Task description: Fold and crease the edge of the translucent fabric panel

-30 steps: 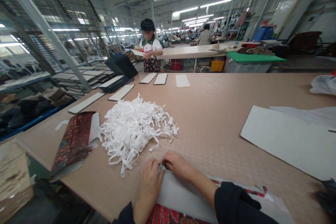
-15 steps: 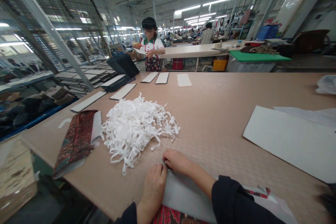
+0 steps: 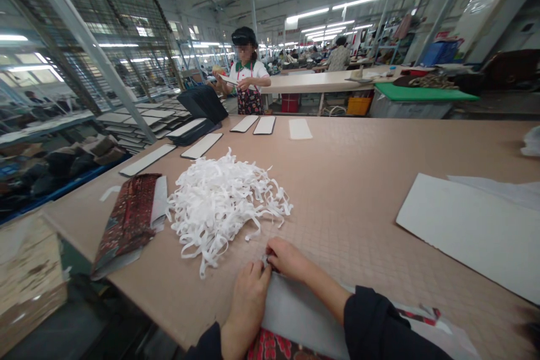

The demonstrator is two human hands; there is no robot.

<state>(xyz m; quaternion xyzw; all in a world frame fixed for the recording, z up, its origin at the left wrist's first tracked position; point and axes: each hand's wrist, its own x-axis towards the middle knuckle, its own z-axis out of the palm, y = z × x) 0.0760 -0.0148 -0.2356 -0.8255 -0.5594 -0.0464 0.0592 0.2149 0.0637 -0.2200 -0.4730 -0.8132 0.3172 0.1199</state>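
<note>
Grey-backed cloth (image 3: 295, 306): lay at the near edge of the table (image 3: 346, 174), directly before the person, its grey side up and red pattern showing below; the forearm of the right hand crossed over it.
Folded patterned piece (image 3: 129, 214): rested at the table's left side, pale lining showing along its right edge.
White strips (image 3: 223, 197): formed a loose, tangled heap just right of that piece, beyond the hands.
Left hand (image 3: 248, 295): fingers bent and close together, pinching the cloth at its upper left corner.
Co-worker (image 3: 250, 81): stood beyond the table, holding a pale piece.
Right hand (image 3: 284, 259): fingertips drawn together on the same corner, almost touching the left; the exact bit between them was partly hidden.
Pale rectangular panel (image 3: 300, 129): lay flat near the far edge.
Large white sheet (image 3: 472, 225): lay at the right, well apart from both hands.
</note>
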